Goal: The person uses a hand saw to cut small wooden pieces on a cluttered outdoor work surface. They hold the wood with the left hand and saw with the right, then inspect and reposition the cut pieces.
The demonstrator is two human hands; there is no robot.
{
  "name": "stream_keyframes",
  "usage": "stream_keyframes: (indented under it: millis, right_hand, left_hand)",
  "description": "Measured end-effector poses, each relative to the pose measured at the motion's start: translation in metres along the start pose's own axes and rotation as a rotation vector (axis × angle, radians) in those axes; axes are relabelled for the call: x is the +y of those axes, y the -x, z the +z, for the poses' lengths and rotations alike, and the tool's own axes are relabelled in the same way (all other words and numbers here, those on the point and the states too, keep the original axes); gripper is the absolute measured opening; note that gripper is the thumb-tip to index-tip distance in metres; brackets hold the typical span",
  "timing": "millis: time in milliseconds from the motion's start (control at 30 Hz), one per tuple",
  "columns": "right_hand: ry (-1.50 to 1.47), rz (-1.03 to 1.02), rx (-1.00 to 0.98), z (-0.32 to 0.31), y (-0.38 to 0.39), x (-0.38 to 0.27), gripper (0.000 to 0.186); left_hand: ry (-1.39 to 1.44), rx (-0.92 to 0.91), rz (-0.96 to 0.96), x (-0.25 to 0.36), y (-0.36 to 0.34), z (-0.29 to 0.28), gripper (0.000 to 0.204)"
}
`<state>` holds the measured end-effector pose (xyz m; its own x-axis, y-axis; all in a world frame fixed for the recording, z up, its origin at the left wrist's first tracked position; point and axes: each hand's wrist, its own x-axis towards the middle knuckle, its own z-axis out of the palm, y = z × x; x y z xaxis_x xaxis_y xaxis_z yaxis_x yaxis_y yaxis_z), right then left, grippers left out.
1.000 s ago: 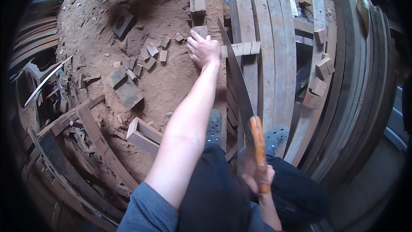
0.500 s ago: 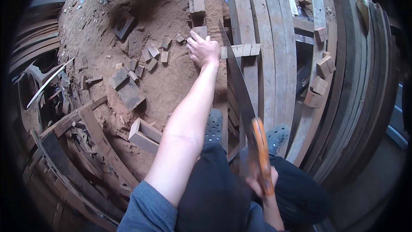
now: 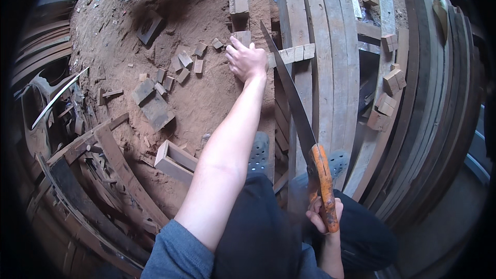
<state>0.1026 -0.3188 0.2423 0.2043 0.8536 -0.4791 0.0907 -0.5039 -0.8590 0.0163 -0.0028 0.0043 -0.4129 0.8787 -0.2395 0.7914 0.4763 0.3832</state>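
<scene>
- Brown dirt floor (image 3: 212, 111); planks (image 3: 333, 72) run lengthwise on the right. Rim of view dark, outer stacks hard to make out.
- Left hand (image 3: 247, 62): laid over a wood strip (image 3: 298, 53), back up, fingers bent. Underside hidden; cannot tell how firmly it grips.
- Strip: crosswise, right end over the planks, left part covered.
- Right hand (image 3: 321, 216): curled around the orange handle (image 3: 325, 186) of a saw (image 3: 300, 113), partly hidden behind it.
- Blade slants across the strip; cut depth unreadable.

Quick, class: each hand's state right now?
Left hand: on the wood strip; whether it grips cannot be told.
Right hand: closed, holding the saw.
</scene>
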Motion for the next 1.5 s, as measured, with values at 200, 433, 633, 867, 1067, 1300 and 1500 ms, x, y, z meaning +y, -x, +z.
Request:
stream_keyframes:
  millis: [200, 433, 633, 867, 1067, 1300, 1500]
  right_hand:
    - [-0.048, -0.005, -0.02, -0.01, 0.002, 0.013, 0.021]
    - [-0.048, 0.022, -0.003, -0.023, -0.008, 0.011, 0.022]
    - [0.171, -0.003, -0.09, 0.011, -0.006, -0.017, 0.026]
    - [-0.023, 0.069, -0.013, 0.025, 0.011, -0.02, 0.024]
    - [-0.203, 0.016, 0.117, 0.029, 0.01, -0.017, 0.022]
    - [0.014, 0.288, 0.072, 0.027, 0.018, -0.012, 0.023]
    - [0.032, 0.093, 0.09, 0.01, 0.059, -0.059, 0.022]
  left_hand:
    - [0.016, -0.013, -0.01, -0.001, 0.0, -0.004, 0.061]
    - [-0.004, 0.001, -0.002, 0.0, 0.0, -0.003, 0.062]
    - [-0.023, -0.012, 0.0, 0.001, -0.001, -0.004, 0.063]
    - [-0.016, -0.027, 0.061, -0.005, 0.001, -0.007, 0.067]
    - [-0.032, 0.005, 0.077, -0.006, 0.001, -0.004, 0.067]
    - [-0.031, -0.025, 0.06, -0.003, -0.001, -0.006, 0.066]
    - [-0.03, -0.02, 0.051, -0.003, 0.001, -0.007, 0.063]
